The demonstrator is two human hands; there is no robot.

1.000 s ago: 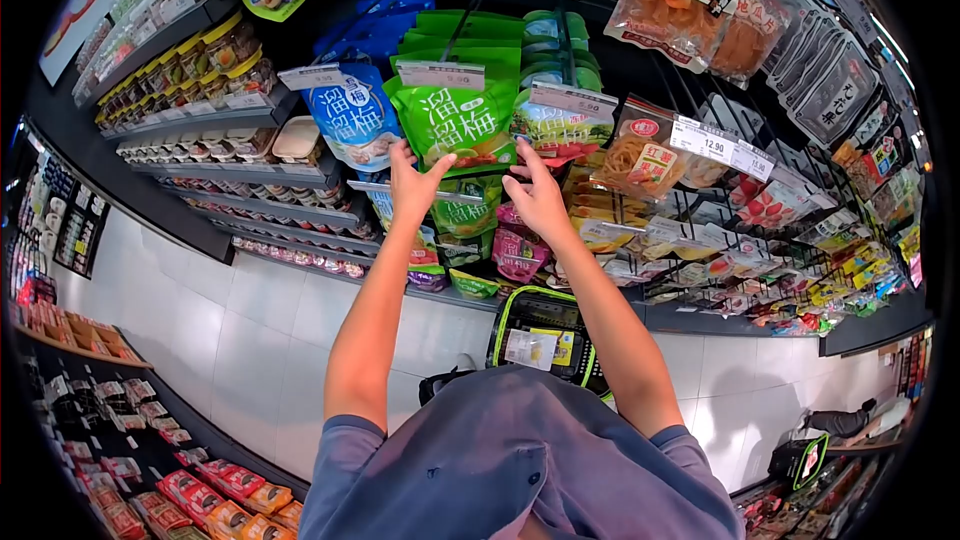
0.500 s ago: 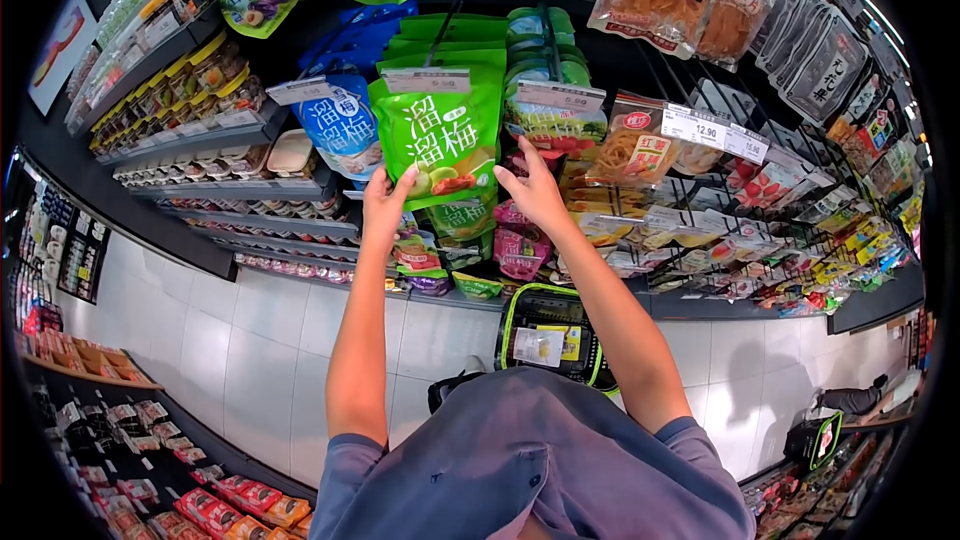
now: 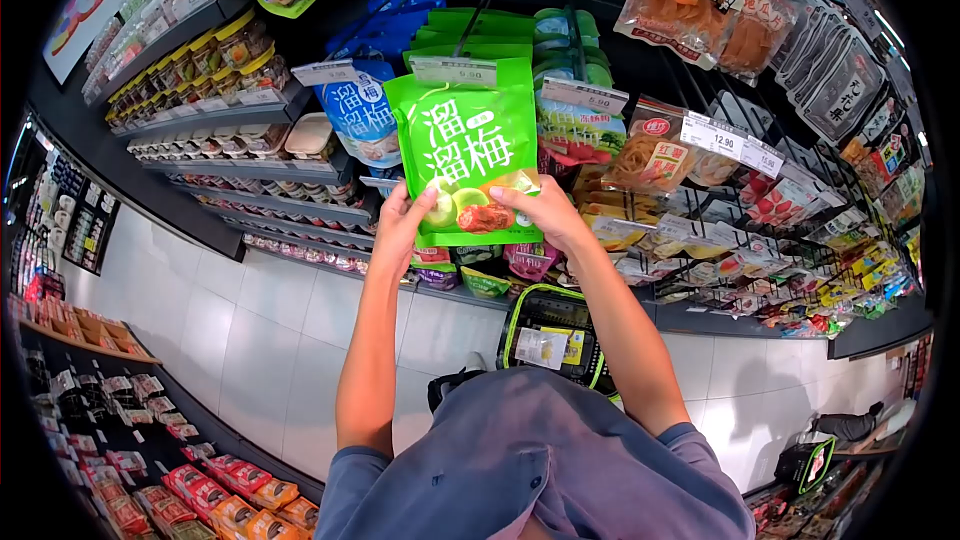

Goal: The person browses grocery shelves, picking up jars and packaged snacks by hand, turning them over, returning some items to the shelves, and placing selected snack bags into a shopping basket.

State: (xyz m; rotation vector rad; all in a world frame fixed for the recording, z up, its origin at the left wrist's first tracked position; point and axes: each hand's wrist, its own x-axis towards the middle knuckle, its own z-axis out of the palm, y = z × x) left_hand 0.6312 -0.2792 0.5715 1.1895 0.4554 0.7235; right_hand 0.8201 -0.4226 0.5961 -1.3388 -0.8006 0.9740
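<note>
A green snack pouch [image 3: 468, 145] with white characters and pictures of plums faces me, upright and slightly tilted. My left hand [image 3: 403, 225] grips its lower left edge, thumb on the front. On the lower right edge, my right hand [image 3: 553, 212] is closed the same way, its thumb on the printed fruit. Behind the pouch's top is a price tag [image 3: 453, 71] on a hook, with more green pouches [image 3: 475, 30] hanging behind. A blue pouch [image 3: 357, 115] hangs to the left, and a paler green pouch [image 3: 578, 135] to the right.
A black shopping basket [image 3: 512, 325] with a green rim stands on the tiled floor below, holding packages. Shelves of jars and tubs [image 3: 225, 65] run along the left. Bagged snacks on hooks [image 3: 650, 155] extend right. Another display [image 3: 215, 500] lies at lower left.
The green pouch has come toward me and looks larger, held by both hands. My right thumb now lies over its front. The view has shifted slightly, moving the shelves rightward.
</note>
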